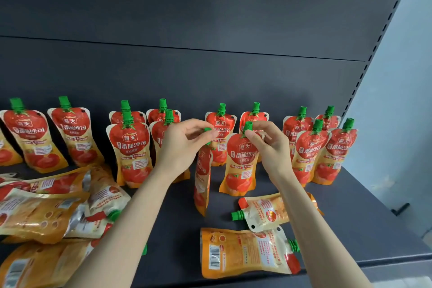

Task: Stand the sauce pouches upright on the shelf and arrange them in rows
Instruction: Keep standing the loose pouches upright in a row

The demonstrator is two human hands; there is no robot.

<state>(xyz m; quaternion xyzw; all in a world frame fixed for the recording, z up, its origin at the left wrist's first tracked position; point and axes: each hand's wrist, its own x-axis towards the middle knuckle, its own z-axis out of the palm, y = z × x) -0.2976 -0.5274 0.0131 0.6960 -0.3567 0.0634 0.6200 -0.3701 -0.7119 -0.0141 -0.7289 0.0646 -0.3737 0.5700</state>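
Red and orange sauce pouches with green caps stand in rows along the back of the dark shelf (177, 206). My left hand (184, 145) pinches the green cap of a pouch (203, 180) that is turned edge-on and stands on the shelf. My right hand (268, 145) pinches the top of an upright pouch (240, 166) facing me, right beside the first. Two pouches lie flat in front: one (264, 213) under my right forearm, another (245, 252) near the front edge. A pile of flat pouches (46, 213) lies at the left.
The shelf's dark back panel (187, 72) rises behind the rows. A slotted upright (378, 37) marks the right end, with a pale wall beyond. Bare shelf surface shows between my forearms.
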